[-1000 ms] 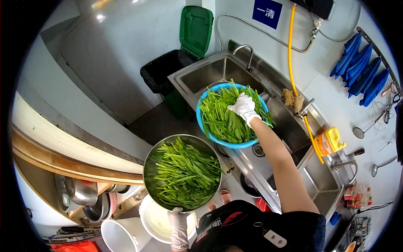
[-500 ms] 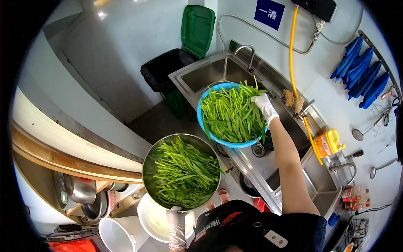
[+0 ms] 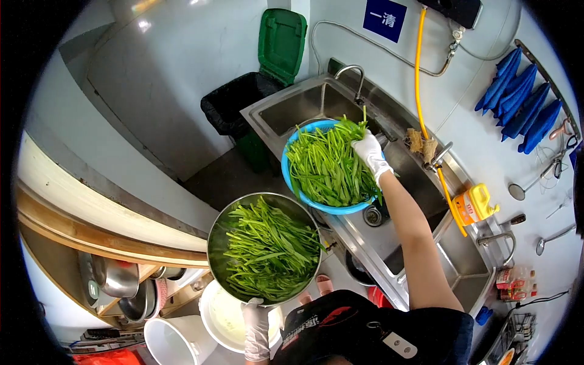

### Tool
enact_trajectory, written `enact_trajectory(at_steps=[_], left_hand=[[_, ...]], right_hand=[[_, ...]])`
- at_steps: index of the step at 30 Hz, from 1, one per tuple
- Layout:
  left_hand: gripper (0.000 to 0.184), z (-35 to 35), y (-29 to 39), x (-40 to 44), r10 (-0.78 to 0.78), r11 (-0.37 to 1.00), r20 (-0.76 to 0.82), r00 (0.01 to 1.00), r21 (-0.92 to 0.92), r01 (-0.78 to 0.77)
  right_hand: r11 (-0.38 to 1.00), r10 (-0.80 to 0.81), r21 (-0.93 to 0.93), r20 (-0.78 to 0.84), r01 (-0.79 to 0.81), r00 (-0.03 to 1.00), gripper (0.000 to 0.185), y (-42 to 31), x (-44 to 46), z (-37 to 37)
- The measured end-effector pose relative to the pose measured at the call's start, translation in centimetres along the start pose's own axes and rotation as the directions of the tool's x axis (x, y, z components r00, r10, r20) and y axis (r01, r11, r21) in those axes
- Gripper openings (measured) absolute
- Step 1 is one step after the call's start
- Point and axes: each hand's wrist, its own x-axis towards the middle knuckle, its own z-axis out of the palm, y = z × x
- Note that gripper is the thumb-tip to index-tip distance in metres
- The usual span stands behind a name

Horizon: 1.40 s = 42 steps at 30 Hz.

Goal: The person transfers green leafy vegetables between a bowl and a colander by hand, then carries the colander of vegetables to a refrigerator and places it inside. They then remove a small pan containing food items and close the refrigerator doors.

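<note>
A large round metal bowl (image 3: 214, 267) full of long green leafy stalks (image 3: 267, 249) is tilted in front of my body. White-gloved, my left hand (image 3: 254, 313) grips its near rim, with the fingers partly hidden. On the steel sink's edge rests a blue basin (image 3: 289, 173), heaped with more green stalks (image 3: 328, 167). My right hand (image 3: 368, 152), also in a white glove, is closed on a bunch of these stalks at the basin's right side.
A steel sink (image 3: 292, 112) with taps runs diagonally. Behind it stands an open green bin (image 3: 234, 100). A yellow hose (image 3: 418, 79) hangs near a yellow jug (image 3: 477, 204). White buckets (image 3: 173, 344) stand low left, beside shelves of pans (image 3: 118, 277).
My right hand has moved from the middle of the stalks to the basin's right side, then slightly back left, and the stalks there have shifted. My left hand stays at the bowl's rim.
</note>
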Motion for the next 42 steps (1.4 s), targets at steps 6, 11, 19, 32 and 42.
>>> enact_trajectory(at_steps=[6,11,19,32,42], left_hand=[[0.045,0.8,0.2,-0.1,-0.013,1.0,0.012,1.0,0.01,0.013],[0.044,0.4,-0.1,0.0,-0.01,1.0,0.015,1.0,0.02,0.009],[0.038,-0.1,-0.5,0.2,0.001,1.0,-0.009,1.0,-0.001,-0.001],[0.031,1.0,0.1,-0.5,0.004,1.0,-0.019,1.0,-0.01,-0.004],[0.034,0.4,-0.6,-0.3,-0.008,1.0,-0.043,0.999,-0.02,0.007]], right_hand=[[0.862,-0.011,-0.507,-0.055,-0.019,0.998,0.103,-4.8,-4.3,2.9],[0.964,0.055,-0.254,-0.087,-0.076,0.995,0.021,-4.0,-2.4,1.8],[0.88,0.02,0.475,-0.02,-0.008,1.0,0.04,1.8,1.4,-1.1],[0.982,0.117,-0.163,0.128,-0.095,0.985,0.105,-1.7,-1.7,1.1],[0.971,0.11,-0.209,-0.038,-0.116,0.993,0.047,-1.9,-0.7,1.3]])
